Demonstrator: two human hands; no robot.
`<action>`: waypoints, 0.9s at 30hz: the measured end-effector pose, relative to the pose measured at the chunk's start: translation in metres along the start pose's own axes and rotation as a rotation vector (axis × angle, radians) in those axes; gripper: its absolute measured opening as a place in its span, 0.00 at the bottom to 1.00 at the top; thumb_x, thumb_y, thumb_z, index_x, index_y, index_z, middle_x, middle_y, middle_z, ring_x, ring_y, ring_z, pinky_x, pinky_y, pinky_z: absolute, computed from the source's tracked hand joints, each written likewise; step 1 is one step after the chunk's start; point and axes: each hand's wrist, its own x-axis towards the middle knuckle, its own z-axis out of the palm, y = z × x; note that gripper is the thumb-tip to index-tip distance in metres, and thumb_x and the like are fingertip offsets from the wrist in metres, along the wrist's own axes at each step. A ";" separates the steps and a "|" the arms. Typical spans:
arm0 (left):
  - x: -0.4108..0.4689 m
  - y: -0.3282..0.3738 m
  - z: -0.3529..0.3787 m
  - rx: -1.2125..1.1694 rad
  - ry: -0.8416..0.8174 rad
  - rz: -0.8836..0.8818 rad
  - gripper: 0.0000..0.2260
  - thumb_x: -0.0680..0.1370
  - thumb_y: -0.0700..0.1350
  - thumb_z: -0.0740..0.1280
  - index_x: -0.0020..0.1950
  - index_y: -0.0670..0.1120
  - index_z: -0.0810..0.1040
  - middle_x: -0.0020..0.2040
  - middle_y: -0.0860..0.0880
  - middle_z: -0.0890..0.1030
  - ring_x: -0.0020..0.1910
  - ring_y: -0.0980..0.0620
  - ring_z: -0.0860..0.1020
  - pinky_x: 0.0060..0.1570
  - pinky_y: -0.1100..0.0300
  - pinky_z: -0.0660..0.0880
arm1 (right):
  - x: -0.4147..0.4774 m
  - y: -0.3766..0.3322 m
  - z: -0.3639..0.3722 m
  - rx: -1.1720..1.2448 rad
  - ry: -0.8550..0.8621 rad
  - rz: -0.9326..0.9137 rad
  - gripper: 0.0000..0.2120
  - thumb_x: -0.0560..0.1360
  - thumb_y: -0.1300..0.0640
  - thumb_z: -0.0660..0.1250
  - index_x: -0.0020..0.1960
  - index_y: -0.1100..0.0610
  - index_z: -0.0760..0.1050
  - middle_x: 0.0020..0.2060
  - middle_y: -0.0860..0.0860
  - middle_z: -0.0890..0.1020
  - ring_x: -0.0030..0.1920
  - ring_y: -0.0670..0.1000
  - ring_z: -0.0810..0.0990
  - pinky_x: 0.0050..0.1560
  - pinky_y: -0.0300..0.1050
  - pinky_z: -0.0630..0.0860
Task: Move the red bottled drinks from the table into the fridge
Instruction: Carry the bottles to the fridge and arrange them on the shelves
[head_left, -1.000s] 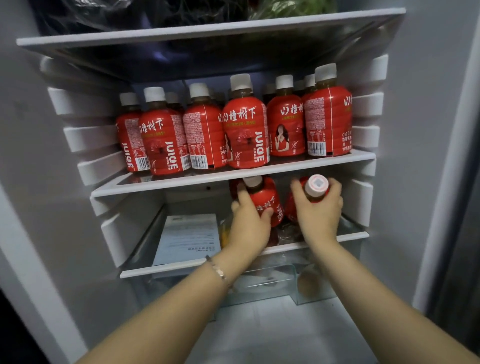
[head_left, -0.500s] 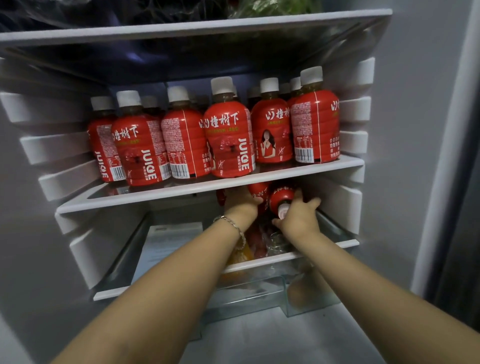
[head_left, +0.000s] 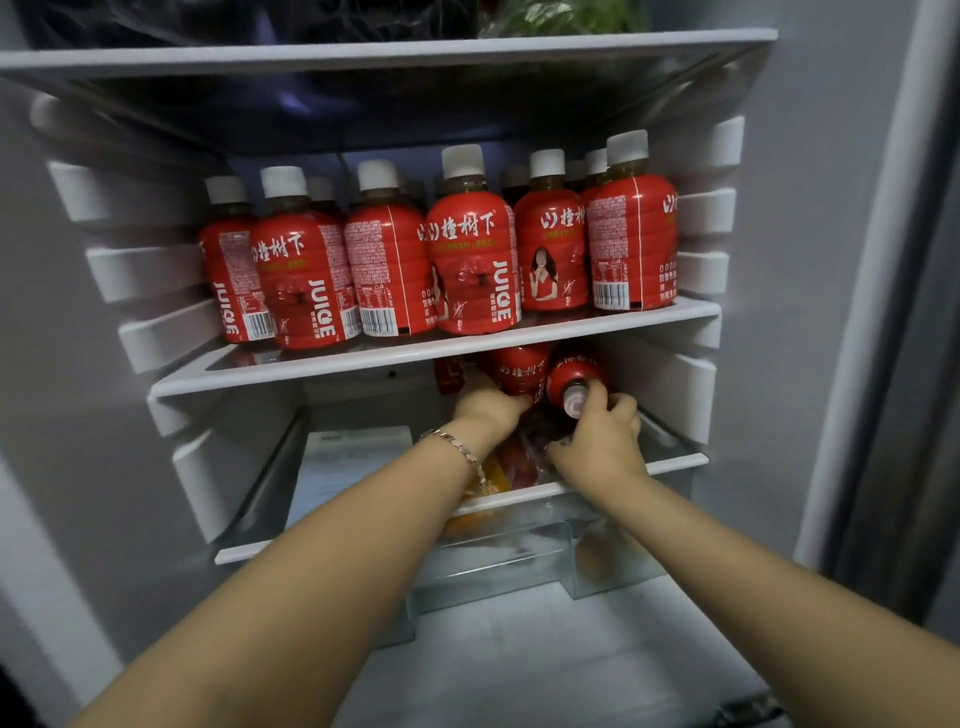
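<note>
While the fridge (head_left: 810, 208) stands open, a row of red bottles (head_left: 467, 260) fills its middle shelf (head_left: 363, 361) edge to edge. Under that shelf's right half, above the lower shelf (head_left: 675, 461), two more are tilted. My left grip (head_left: 488, 413) clasps the left bottle (head_left: 522, 370) (fingers mostly hidden), and my right grip (head_left: 597, 436) curls round the right bottle (head_left: 574, 376) at its capped neck.
</note>
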 end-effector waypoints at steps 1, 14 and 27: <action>-0.004 -0.004 -0.002 0.035 0.012 -0.001 0.23 0.75 0.45 0.69 0.68 0.41 0.69 0.65 0.42 0.75 0.62 0.43 0.75 0.60 0.57 0.72 | -0.004 0.001 -0.002 -0.007 0.020 -0.019 0.33 0.72 0.58 0.68 0.71 0.56 0.56 0.66 0.59 0.59 0.68 0.60 0.59 0.66 0.49 0.64; -0.115 -0.043 -0.107 0.428 -0.147 -0.148 0.13 0.75 0.42 0.65 0.31 0.42 0.72 0.30 0.45 0.77 0.29 0.48 0.75 0.27 0.64 0.71 | -0.053 -0.082 0.007 -0.038 -0.570 -0.495 0.05 0.72 0.61 0.66 0.40 0.55 0.79 0.29 0.44 0.75 0.30 0.43 0.73 0.35 0.37 0.71; -0.393 -0.117 -0.160 0.285 0.331 -0.846 0.13 0.79 0.38 0.57 0.36 0.41 0.74 0.32 0.45 0.79 0.30 0.51 0.80 0.17 0.69 0.66 | -0.262 -0.135 0.062 -0.505 -1.244 -1.133 0.08 0.75 0.63 0.60 0.50 0.57 0.76 0.33 0.51 0.78 0.29 0.48 0.76 0.25 0.34 0.70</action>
